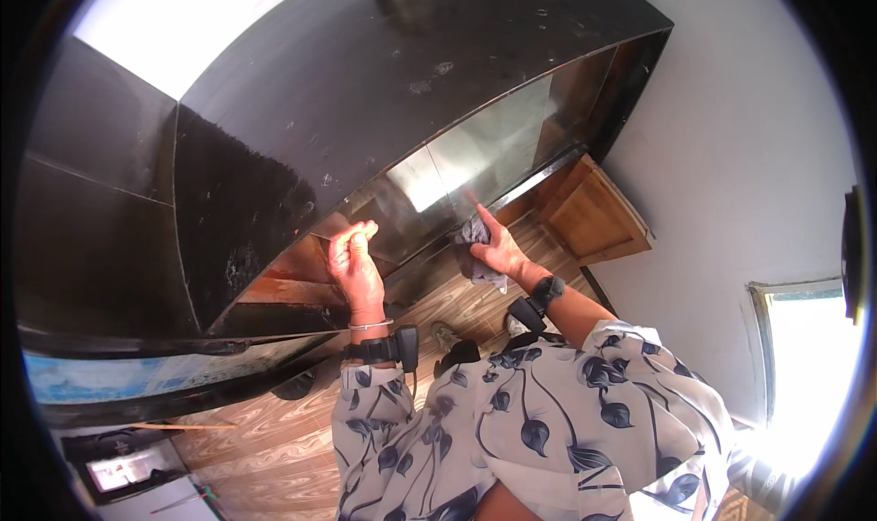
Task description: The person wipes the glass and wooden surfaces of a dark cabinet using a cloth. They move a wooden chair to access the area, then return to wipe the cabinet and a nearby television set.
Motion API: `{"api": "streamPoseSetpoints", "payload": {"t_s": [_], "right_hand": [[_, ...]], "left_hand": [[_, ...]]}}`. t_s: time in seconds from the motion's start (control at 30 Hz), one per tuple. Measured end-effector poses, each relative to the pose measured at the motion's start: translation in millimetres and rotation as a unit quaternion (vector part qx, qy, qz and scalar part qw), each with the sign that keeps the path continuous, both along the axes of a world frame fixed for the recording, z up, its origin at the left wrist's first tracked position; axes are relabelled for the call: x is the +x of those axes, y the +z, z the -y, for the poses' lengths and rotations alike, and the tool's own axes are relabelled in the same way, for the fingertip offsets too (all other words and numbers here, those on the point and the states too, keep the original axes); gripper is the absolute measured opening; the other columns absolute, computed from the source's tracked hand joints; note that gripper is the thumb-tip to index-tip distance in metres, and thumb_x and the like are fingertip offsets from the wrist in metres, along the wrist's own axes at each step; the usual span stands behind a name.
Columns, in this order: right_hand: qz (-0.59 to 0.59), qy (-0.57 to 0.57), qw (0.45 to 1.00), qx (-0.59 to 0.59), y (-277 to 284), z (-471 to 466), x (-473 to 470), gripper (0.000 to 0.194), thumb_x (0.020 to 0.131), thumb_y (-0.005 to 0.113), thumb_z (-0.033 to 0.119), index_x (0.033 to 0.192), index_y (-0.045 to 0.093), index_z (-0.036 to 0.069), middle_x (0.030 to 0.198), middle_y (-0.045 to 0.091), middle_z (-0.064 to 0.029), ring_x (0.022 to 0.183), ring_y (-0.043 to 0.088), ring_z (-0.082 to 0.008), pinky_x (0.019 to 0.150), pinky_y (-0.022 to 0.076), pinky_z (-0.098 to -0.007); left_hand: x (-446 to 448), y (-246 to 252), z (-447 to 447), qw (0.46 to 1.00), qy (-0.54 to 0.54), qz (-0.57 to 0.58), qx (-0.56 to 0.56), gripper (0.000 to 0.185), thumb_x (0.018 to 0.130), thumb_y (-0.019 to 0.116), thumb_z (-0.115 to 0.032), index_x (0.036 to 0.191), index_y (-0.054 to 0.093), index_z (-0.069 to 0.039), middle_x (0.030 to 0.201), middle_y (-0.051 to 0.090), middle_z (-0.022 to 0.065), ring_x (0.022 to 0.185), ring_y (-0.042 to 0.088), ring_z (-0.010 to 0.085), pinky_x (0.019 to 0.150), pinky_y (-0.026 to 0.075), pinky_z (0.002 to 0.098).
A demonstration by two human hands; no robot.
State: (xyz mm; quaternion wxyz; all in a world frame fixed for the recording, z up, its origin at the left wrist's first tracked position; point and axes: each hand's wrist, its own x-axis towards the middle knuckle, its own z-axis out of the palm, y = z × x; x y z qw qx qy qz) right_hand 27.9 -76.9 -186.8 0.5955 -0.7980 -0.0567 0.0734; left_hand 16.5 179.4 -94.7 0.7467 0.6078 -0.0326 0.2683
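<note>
A crumpled grey cloth (473, 237) is held in my right hand (501, 250), whose index finger points out toward a shiny sliding panel (428, 178). That panel sits below the edge of a glossy black cabinet surface (411, 96) and reflects bright light. My left hand (357, 267) is raised near the panel's left end, its fingers bent and close together. Whether it touches the panel or the black edge, I cannot tell. Beneath it, a reddish-brown wooden interior (288, 285) shows through an opening.
A wooden cabinet door (599, 216) stands open at the right, by the white wall (712, 151). Wood-patterned flooring (274, 446) lies below. A blue-and-white surface with a dark frame (164, 374) is at the left. A bright window (808, 356) is at the right.
</note>
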Motion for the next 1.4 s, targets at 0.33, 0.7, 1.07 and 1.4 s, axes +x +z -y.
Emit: {"api": "streamPoseSetpoints", "payload": {"t_s": [0.33, 0.7, 1.07, 1.4], "right_hand": [[0.031, 0.07, 0.997, 0.02, 41, 53, -24, 0.079, 0.07, 0.062, 0.01, 0.145, 0.039, 0.004, 0.1, 0.068, -0.0189, 0.096, 0.066, -0.0283, 0.09, 0.0493, -0.0337], [0.018, 0.024, 0.999, 0.044, 45, 104, -47, 0.072, 0.068, 0.062, 0.009, 0.138, 0.045, 0.003, 0.109, 0.066, -0.0202, 0.106, 0.063, -0.0307, 0.095, 0.0478, -0.0364], [0.248, -0.255, 0.935, 0.015, 139, 152, 94, 0.088, 0.073, 0.062, 0.017, 0.151, 0.025, 0.005, 0.14, 0.044, -0.0296, 0.131, 0.044, -0.0416, 0.109, 0.0377, -0.0406], [0.234, -0.336, 0.907, -0.1, 166, 171, 111, 0.097, 0.073, 0.064, 0.017, 0.153, 0.012, 0.002, 0.146, 0.04, -0.0263, 0.119, 0.054, -0.0421, 0.095, 0.0492, -0.0436]], "left_hand": [[-52, 38, 64, 0.93, 0.245, 0.095, 0.257, 0.039, 0.09, 0.069, -0.008, 0.123, 0.051, -0.001, 0.126, 0.056, 0.0117, 0.1, 0.058, 0.0172, 0.084, 0.049, 0.0286], [6, 78, 165, 0.959, 0.133, -0.001, 0.251, 0.072, 0.083, 0.072, -0.008, 0.142, 0.031, -0.006, 0.133, 0.039, 0.0149, 0.118, 0.044, 0.0269, 0.096, 0.044, 0.0403], [16, 91, 148, 0.959, 0.181, -0.026, 0.217, 0.031, 0.094, 0.06, -0.004, 0.124, 0.055, -0.001, 0.114, 0.062, 0.0079, 0.102, 0.057, 0.0177, 0.09, 0.046, 0.032], [29, 87, 138, 0.965, 0.203, -0.015, 0.165, 0.023, 0.091, 0.067, -0.006, 0.111, 0.059, 0.003, 0.101, 0.065, 0.0093, 0.088, 0.062, 0.016, 0.081, 0.052, 0.0289]]}}
